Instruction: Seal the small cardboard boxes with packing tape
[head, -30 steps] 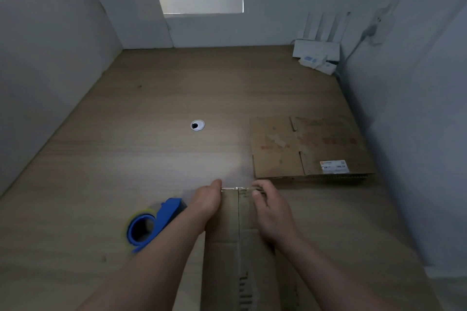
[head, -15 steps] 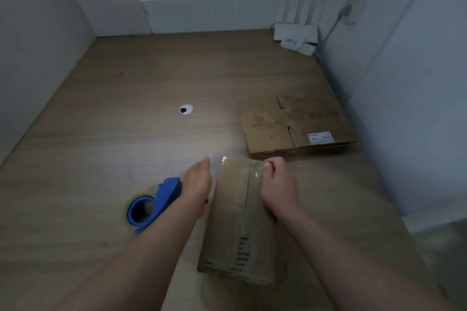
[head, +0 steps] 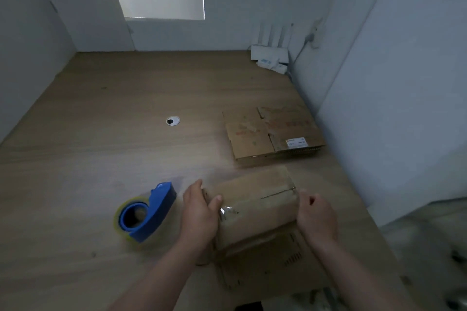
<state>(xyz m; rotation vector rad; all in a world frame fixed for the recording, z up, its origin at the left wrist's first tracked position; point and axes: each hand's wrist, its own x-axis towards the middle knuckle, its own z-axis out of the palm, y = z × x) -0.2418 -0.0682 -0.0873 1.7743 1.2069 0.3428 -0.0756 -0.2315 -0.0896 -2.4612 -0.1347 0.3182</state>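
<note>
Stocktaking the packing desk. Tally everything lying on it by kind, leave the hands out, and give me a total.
Assembled cardboard box: 1
Flattened cardboard pile: 1 (number of sheets cannot be told)
Blue tape dispenser: 1
White router: 1
Total: 4

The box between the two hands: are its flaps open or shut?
Shut. The flaps of the box lie flat and meet along a seam, and shiny tape covers part of it.
</note>
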